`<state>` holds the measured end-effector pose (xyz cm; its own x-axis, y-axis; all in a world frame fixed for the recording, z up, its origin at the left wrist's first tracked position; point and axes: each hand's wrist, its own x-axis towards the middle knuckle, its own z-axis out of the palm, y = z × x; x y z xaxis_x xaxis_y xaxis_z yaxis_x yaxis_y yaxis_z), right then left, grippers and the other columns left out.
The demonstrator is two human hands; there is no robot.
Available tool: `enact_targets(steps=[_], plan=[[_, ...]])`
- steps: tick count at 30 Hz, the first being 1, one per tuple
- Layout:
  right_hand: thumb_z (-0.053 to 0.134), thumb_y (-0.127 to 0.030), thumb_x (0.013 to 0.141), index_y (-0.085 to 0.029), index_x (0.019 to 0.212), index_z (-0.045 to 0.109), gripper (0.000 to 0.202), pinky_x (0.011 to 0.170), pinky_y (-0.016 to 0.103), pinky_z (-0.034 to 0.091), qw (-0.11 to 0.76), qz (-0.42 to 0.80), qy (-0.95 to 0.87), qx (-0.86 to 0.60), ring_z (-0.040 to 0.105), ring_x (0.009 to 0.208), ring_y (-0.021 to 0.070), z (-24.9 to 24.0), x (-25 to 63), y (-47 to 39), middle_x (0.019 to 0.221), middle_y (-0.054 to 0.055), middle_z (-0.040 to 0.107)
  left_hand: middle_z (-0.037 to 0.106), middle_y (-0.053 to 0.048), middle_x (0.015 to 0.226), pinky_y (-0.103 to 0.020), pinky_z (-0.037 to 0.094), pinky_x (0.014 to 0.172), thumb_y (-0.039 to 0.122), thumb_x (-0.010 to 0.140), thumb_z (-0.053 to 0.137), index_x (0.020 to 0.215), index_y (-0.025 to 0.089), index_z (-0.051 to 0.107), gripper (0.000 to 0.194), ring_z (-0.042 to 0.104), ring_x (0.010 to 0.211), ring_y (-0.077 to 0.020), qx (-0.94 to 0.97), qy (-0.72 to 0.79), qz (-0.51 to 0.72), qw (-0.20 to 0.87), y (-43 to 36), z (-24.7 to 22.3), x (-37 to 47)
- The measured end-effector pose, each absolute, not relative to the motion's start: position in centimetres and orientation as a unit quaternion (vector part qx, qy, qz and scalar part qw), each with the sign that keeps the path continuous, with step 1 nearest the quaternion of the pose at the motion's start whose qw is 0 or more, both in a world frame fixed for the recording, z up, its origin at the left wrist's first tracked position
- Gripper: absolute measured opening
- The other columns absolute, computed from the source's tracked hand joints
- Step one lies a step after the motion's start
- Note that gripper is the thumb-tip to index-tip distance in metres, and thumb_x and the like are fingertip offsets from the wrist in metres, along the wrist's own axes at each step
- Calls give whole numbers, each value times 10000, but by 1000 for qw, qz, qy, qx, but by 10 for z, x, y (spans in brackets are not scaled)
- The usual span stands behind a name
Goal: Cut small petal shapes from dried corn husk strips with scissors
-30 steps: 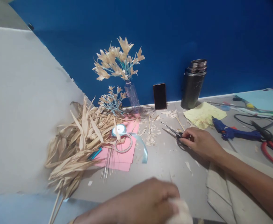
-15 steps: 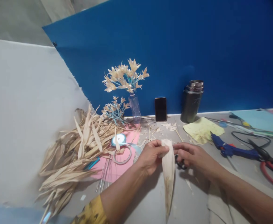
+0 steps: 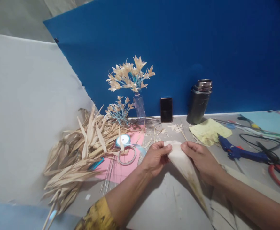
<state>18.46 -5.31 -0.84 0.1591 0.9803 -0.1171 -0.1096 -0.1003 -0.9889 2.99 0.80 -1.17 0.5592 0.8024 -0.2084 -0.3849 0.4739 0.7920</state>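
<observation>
Pale, dried husk leaf [image 3: 185, 169] is held in front of the smartphone [image 3: 166, 110], wide end uppermost, with the narrow, browned tip directed toward the wearer and to the right of the smartphone. One corner of the wide end is pinched between thumb and fingers of the left hand [image 3: 157, 156]; the opposite edge is gripped likewise by the right hand [image 3: 201, 159], apparently so that the leaf is spread and controlled from both sides. Whether the table is touched by the tip cannot be told. Left of the smartphone, probably for convenient reach, a heap of husks [image 3: 82, 153] is placed, with a ribbon spool [image 3: 123, 140] and thin wires [image 3: 108, 175] on or beside pink paper [image 3: 127, 171]. Pale flowers [image 3: 130, 75] are supported by a clear bottle [image 3: 139, 110] just left of the smartphone, presumably to protect the petals from crushing. Right of the smartphone, a dark flask [image 3: 199, 103] is stood, and a blue glue gun [image 3: 243, 154] is laid nearer the wearer, seemingly within the right arm's range. Scraps are scattered over the grey table [image 3: 159, 204] before the smartphone. Behind it, the surface is bounded by a blue panel [image 3: 168, 48]; well to its left, a whitish wall [image 3: 27, 105] is seen.
</observation>
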Motion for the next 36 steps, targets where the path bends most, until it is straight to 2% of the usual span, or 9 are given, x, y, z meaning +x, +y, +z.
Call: enact_targets(steps=[5, 11, 14, 18, 23, 25, 30, 33, 36], plan=[[577, -563, 870, -200, 678, 563, 410, 505, 239, 371, 535, 419, -459, -573, 466, 543, 136, -3, 186, -48, 599, -29, 543, 528, 34, 591, -205, 351, 500, 352, 611, 895, 665, 151, 528, 422, 436, 491, -57, 342, 280, 389, 808, 7, -15, 30], [493, -457, 920, -217, 675, 537, 346, 544, 249, 386, 511, 325, -516, -606, 474, 594, 155, -5, 182, -50, 615, -28, 499, 629, -37, 758, -281, 493, 660, 393, 664, 855, 805, 126, 671, 354, 584, 684, -135, 331, 271, 365, 827, -2, -12, 30], [518, -443, 906, -215, 727, 557, 293, 590, 259, 405, 498, 341, -536, -591, 496, 635, 164, -7, 179, -52, 655, -24, 527, 667, -59, 781, -290, 483, 693, 337, 613, 882, 884, 104, 723, 391, 594, 681, -138, 350, 272, 338, 830, -8, -11, 33], [590, -397, 824, -203, 750, 574, 208, 600, 263, 399, 460, 423, -538, -566, 518, 665, 170, -6, 184, -52, 702, -11, 574, 691, -76, 756, -279, 447, 689, 274, 584, 884, 839, 86, 743, 347, 596, 656, -138, 374, 307, 346, 804, -8, -15, 34], [565, -382, 747, -210, 613, 488, 231, 512, 251, 287, 358, 459, -560, -590, 401, 555, 135, -1, 193, -51, 578, -41, 436, 678, -75, 705, -272, 400, 635, 253, 571, 876, 783, 80, 744, 304, 558, 604, -129, 406, 333, 340, 780, -6, -19, 33], [529, -372, 752, -220, 602, 445, 230, 512, 255, 262, 331, 409, -596, -607, 382, 552, 136, 0, 192, -52, 577, -40, 414, 665, -65, 685, -266, 388, 621, 254, 561, 882, 757, 81, 737, 299, 535, 585, -118, 413, 337, 338, 776, -7, -20, 33], [507, -276, 766, -231, 604, 361, 223, 541, 285, 191, 244, 159, -673, -680, 360, 539, 149, -5, 185, -56, 565, -16, 455, 667, -67, 698, -278, 423, 659, 308, 572, 890, 771, 89, 730, 337, 567, 622, -135, 431, 353, 344, 756, -10, -23, 34], [534, -232, 767, -227, 618, 404, 198, 552, 294, 168, 250, 126, -652, -705, 371, 537, 151, -10, 193, -51, 584, -2, 503, 656, -55, 682, -274, 436, 647, 332, 592, 886, 742, 110, 722, 314, 570, 610, -129, 468, 309, 307, 768, -15, -12, 31], [551, -227, 769, -230, 587, 394, 241, 537, 293, 173, 279, 133, -614, -726, 380, 510, 147, -15, 213, -40, 534, -12, 474, 643, -61, 656, -274, 446, 608, 325, 640, 868, 649, 130, 690, 264, 569, 593, -130, 542, 164, 167, 807, -23, 13, 19]])
